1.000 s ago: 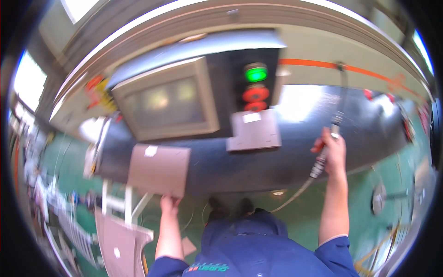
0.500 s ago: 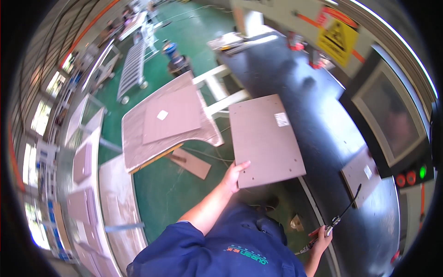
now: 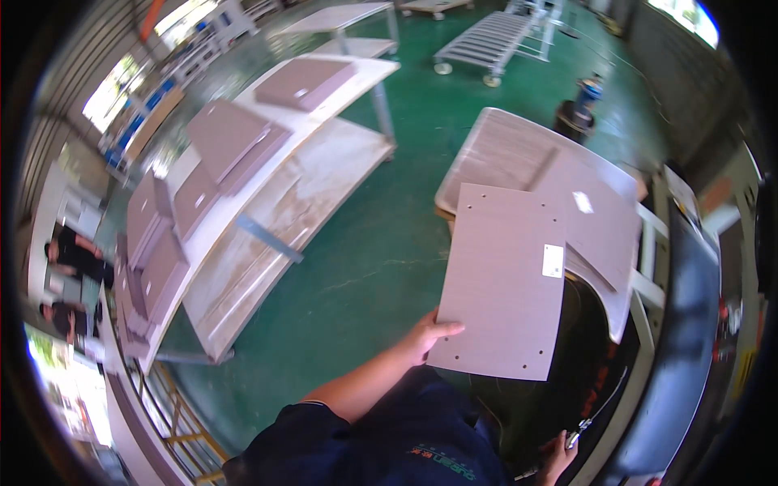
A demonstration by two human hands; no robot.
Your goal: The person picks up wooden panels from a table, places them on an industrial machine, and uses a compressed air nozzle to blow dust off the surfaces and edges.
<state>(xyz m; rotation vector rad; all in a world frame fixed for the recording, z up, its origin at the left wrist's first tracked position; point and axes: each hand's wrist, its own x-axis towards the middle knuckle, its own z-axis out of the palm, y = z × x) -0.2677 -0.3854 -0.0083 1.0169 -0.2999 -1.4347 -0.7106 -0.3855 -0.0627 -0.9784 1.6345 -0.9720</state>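
My left hand (image 3: 431, 334) grips a drilled panel (image 3: 502, 283) by its lower left corner, thumb on the face and fingers behind. The panel is flat, greyish pink and rectangular, with small dark holes near its ends and a white label on its right side. Lower right, my right hand (image 3: 556, 458) is closed round an air blow gun (image 3: 577, 433), whose thin nozzle points up and away from me. Behind the held panel stands a table with a curved top (image 3: 494, 150). Another pinkish panel (image 3: 604, 231) with a white label lies on it, partly hidden by mine.
At left, a long white two-level table (image 3: 324, 121) carries several stacks of pinkish panels (image 3: 235, 146). A dark machine bed (image 3: 689, 356) runs along the right. Farther off are a roller rack (image 3: 494, 40) and a blue-topped canister (image 3: 577, 109). Two people (image 3: 77, 251) stand far left.
My view has swung left, toward the table with the panel stacks. The panel in my left hand and the blow gun in my right came along; the machine's screen has left view.
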